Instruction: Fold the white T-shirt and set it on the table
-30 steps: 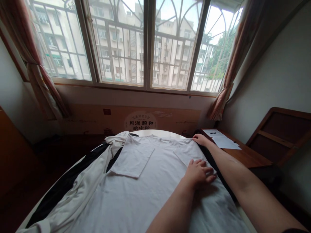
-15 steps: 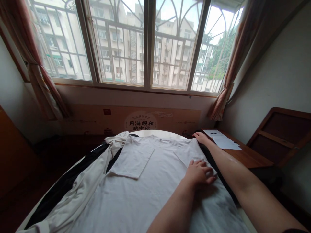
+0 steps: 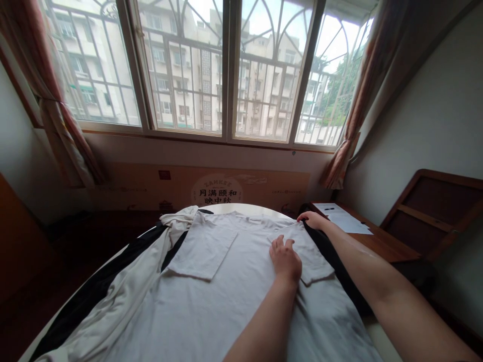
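Observation:
A white T-shirt (image 3: 226, 296) lies spread face down on a round table (image 3: 241, 206), with both sleeves folded inward. My left hand (image 3: 285, 259) rests flat and open on the folded right sleeve (image 3: 315, 256), fingers pointing toward the collar. My right hand (image 3: 310, 218) is at the shirt's far right shoulder corner, its fingers curled down on the fabric edge.
A black and cream garment (image 3: 113, 286) lies bunched along the shirt's left side. Right of the table stands a wooden desk (image 3: 381, 246) with papers (image 3: 345, 218) and a pen. A printed cardboard panel (image 3: 215, 188) leans under the barred window (image 3: 226, 70). A wooden frame (image 3: 433, 211) stands at far right.
My left hand has slid from the shirt's right edge inward and up onto the folded sleeve. My right hand stays at the shoulder corner. The view has tilted slightly.

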The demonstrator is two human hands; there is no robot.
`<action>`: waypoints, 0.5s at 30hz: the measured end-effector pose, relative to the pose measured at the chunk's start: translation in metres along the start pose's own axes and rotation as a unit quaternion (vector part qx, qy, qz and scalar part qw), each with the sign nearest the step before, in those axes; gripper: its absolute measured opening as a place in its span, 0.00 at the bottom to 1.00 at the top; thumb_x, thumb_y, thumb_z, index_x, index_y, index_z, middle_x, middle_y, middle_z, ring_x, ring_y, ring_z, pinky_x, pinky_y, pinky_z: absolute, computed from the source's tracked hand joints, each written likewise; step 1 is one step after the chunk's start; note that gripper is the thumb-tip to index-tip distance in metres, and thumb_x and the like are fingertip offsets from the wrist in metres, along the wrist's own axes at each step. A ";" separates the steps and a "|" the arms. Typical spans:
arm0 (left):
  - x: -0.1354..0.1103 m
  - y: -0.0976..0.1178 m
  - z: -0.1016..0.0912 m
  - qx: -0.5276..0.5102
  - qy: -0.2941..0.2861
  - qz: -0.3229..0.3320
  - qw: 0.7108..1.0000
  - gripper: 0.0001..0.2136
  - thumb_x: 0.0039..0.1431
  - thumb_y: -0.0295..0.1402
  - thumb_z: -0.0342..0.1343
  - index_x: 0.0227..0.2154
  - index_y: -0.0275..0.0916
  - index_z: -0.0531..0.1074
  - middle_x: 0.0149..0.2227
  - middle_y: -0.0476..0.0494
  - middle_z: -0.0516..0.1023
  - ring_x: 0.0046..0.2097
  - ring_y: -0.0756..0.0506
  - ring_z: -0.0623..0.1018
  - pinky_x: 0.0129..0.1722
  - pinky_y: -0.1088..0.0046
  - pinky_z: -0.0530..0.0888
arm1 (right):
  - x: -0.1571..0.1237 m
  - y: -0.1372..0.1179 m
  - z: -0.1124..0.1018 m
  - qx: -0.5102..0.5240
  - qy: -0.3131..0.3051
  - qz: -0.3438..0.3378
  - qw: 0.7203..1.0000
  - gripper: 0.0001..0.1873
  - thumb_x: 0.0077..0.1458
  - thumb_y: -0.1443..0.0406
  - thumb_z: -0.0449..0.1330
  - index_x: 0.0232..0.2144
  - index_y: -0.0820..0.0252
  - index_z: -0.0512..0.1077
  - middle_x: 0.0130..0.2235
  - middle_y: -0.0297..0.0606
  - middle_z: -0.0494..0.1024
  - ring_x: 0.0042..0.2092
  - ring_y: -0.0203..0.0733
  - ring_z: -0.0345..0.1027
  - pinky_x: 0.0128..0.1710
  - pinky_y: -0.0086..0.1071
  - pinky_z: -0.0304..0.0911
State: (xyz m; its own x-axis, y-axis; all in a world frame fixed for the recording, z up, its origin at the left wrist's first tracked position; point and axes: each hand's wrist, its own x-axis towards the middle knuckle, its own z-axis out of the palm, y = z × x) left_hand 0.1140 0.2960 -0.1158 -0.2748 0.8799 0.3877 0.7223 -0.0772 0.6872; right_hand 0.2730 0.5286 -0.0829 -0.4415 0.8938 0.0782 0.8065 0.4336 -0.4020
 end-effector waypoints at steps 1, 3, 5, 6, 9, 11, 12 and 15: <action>0.002 -0.002 0.001 -0.017 0.002 0.001 1.000 0.19 0.55 0.22 0.52 0.47 0.42 0.78 0.59 0.38 0.72 0.61 0.36 0.69 0.62 0.53 0.65 | 0.000 -0.001 -0.001 -0.006 0.000 -0.002 1.000 0.26 0.42 0.79 0.54 0.37 0.57 0.84 0.37 0.35 0.83 0.38 0.40 0.74 0.41 0.27 0.65; 0.006 -0.004 0.000 -0.064 0.006 0.007 0.998 0.18 0.54 0.21 0.53 0.45 0.42 0.79 0.55 0.39 0.76 0.59 0.39 0.71 0.62 0.58 0.66 | 0.000 -0.002 -0.002 -0.015 -0.002 -0.002 1.000 0.25 0.43 0.80 0.53 0.36 0.58 0.83 0.37 0.36 0.83 0.39 0.39 0.74 0.41 0.26 0.64; 0.011 -0.004 -0.001 -0.113 0.017 0.006 0.993 0.17 0.53 0.21 0.53 0.43 0.41 0.79 0.51 0.41 0.79 0.57 0.41 0.74 0.63 0.60 0.66 | 0.000 -0.002 -0.002 -0.022 -0.003 0.002 1.000 0.23 0.44 0.79 0.53 0.34 0.58 0.83 0.36 0.36 0.83 0.39 0.39 0.74 0.41 0.26 0.64; 0.013 -0.004 -0.003 -0.131 0.028 0.001 0.991 0.17 0.53 0.20 0.53 0.42 0.42 0.79 0.50 0.41 0.79 0.57 0.42 0.74 0.63 0.60 0.67 | 0.000 -0.001 -0.002 -0.024 -0.003 0.006 1.000 0.23 0.44 0.79 0.54 0.34 0.58 0.83 0.35 0.36 0.83 0.39 0.40 0.74 0.41 0.26 0.64; 0.017 -0.004 -0.006 -0.159 0.061 -0.017 0.985 0.17 0.52 0.20 0.52 0.39 0.42 0.79 0.49 0.43 0.80 0.56 0.42 0.75 0.62 0.59 0.68 | -0.001 0.002 -0.001 -0.028 0.000 0.017 0.999 0.20 0.45 0.78 0.55 0.34 0.58 0.82 0.36 0.37 0.83 0.39 0.40 0.74 0.42 0.27 0.65; 0.018 -0.004 -0.008 -0.177 0.070 -0.022 0.982 0.16 0.52 0.21 0.51 0.39 0.42 0.79 0.51 0.43 0.80 0.57 0.42 0.75 0.62 0.60 0.68 | -0.001 0.004 0.001 -0.030 0.004 0.023 0.999 0.18 0.46 0.77 0.56 0.34 0.57 0.81 0.37 0.37 0.83 0.40 0.41 0.74 0.42 0.27 0.65; 0.019 -0.004 -0.008 -0.188 0.071 -0.026 0.979 0.16 0.52 0.21 0.51 0.39 0.42 0.79 0.52 0.43 0.80 0.58 0.43 0.75 0.63 0.62 0.68 | -0.002 0.005 0.002 -0.030 0.006 0.025 0.999 0.17 0.46 0.76 0.57 0.35 0.58 0.81 0.38 0.37 0.83 0.40 0.41 0.74 0.42 0.28 0.66; 0.022 -0.005 -0.011 -0.213 0.057 -0.059 0.974 0.16 0.54 0.22 0.50 0.41 0.42 0.78 0.52 0.44 0.80 0.56 0.44 0.76 0.60 0.64 0.70 | -0.003 0.008 0.005 -0.026 0.010 0.023 0.999 0.16 0.47 0.75 0.58 0.37 0.58 0.80 0.39 0.37 0.82 0.41 0.41 0.75 0.42 0.28 0.66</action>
State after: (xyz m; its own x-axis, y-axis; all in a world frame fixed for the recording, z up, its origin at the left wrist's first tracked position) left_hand 0.0972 0.3106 -0.1042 -0.4264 0.8384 0.3395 0.3590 -0.1877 0.9143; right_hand 0.2793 0.5286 -0.0909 -0.3967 0.9145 0.0793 0.8451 0.3975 -0.3574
